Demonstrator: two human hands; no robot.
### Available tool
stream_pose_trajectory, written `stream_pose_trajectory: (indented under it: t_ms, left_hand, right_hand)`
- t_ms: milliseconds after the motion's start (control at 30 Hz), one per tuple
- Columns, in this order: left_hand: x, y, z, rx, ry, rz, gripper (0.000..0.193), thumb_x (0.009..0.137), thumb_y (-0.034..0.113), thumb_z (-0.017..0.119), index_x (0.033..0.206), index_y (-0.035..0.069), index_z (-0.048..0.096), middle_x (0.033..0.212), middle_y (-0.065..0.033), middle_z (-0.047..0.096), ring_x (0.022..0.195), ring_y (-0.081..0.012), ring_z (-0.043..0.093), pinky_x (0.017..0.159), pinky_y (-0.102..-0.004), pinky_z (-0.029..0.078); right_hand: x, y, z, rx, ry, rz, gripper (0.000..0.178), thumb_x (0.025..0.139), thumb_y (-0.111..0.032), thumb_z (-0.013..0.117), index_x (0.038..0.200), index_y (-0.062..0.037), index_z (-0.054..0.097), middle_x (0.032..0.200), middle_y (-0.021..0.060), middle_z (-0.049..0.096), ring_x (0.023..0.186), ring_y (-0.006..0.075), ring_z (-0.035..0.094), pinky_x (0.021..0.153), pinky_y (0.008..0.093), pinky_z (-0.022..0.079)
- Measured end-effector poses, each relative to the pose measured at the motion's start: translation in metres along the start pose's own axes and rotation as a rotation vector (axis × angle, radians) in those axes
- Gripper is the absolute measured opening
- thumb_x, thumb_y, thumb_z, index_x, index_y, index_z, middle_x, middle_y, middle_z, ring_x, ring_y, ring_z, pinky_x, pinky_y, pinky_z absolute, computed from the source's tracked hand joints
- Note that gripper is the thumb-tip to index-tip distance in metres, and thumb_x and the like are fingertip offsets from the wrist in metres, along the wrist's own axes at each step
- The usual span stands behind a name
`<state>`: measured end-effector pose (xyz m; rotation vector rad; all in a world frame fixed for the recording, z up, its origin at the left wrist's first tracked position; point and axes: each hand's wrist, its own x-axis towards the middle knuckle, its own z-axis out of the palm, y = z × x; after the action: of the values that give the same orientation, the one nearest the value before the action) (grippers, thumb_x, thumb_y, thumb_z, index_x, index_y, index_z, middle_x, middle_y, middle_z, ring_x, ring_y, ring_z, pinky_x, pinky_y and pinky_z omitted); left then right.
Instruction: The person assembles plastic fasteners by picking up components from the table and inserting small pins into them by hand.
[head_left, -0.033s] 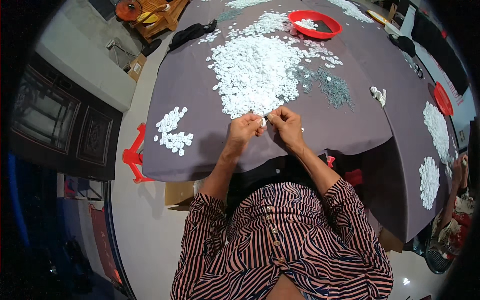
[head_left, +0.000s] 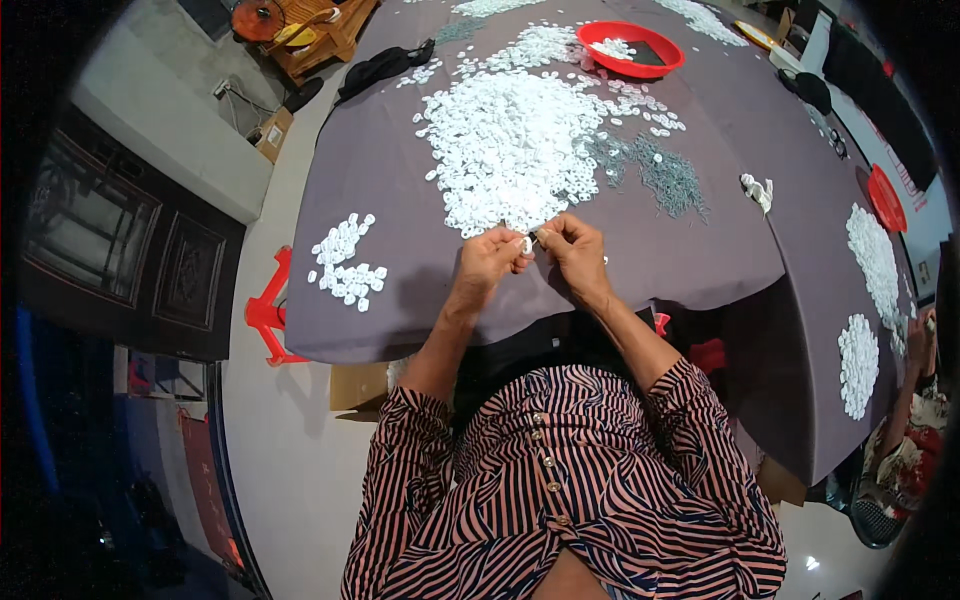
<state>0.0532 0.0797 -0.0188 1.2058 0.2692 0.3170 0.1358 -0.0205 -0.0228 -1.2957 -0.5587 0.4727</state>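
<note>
My left hand [head_left: 489, 260] pinches a small white oval plastic piece [head_left: 527, 245] between thumb and fingers, just in front of the large pile of like white pieces [head_left: 515, 150]. Close on its right, my right hand [head_left: 578, 258] is closed in a pinch, its fingertips almost meeting the piece. Whatever it holds is too small to make out. Beyond my right hand lies a heap of thin grey screw-like parts [head_left: 672, 182]. A smaller group of white pieces [head_left: 348, 262] is spread on the cloth to the left.
A grey-brown cloth covers the table [head_left: 700, 265]. Toward the back stands a red basin [head_left: 632, 70] with white pieces in it. A crumpled white scrap [head_left: 758, 192] lies to the right. At the far right edge, another person's hand [head_left: 922, 345] is beside more white pieces [head_left: 858, 365].
</note>
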Motion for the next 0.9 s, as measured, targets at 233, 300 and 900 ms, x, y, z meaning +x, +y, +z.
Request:
stream_pose_trajectory:
  t_ms: [233, 300, 900]
  left_hand:
    - [0.0, 0.002, 0.005, -0.023, -0.04, -0.012, 0.011, 0.072, 0.008, 0.045, 0.074, -0.003, 0.047, 0.064, -0.0074, 0.05, 0.054, -0.0099, 0.045, 0.051, -0.0203, 0.037]
    - [-0.001, 0.003, 0.009, -0.045, -0.017, -0.055, 0.012, 0.072, 0.009, 0.046, 0.074, -0.003, 0.047, 0.064, -0.0074, 0.05, 0.053, -0.0098, 0.045, 0.051, -0.0204, 0.037]
    - [0.004, 0.002, 0.002, 0.11, -0.041, 0.034, 0.01, 0.07, 0.007, 0.047, 0.072, -0.002, 0.048, 0.062, -0.0052, 0.051, 0.053, -0.0075, 0.045, 0.05, -0.0188, 0.036]
  right_hand:
    - [-0.003, -0.001, 0.002, 0.029, 0.037, -0.029, 0.007, 0.066, -0.005, 0.05, 0.061, -0.0005, 0.048, 0.053, -0.0014, 0.045, 0.047, 0.003, 0.037, 0.042, 0.0166, 0.03]
    - [-0.005, -0.003, 0.004, 0.044, 0.038, -0.032, 0.007, 0.066, -0.005, 0.05, 0.061, -0.0003, 0.048, 0.053, -0.0012, 0.045, 0.047, 0.0031, 0.038, 0.043, 0.0168, 0.03]
    - [0.003, -0.007, -0.013, 0.081, -0.222, 0.066, 0.007, 0.066, -0.005, 0.049, 0.06, -0.0013, 0.047, 0.049, -0.0016, 0.043, 0.041, 0.0036, 0.037, 0.037, 0.0164, 0.028]
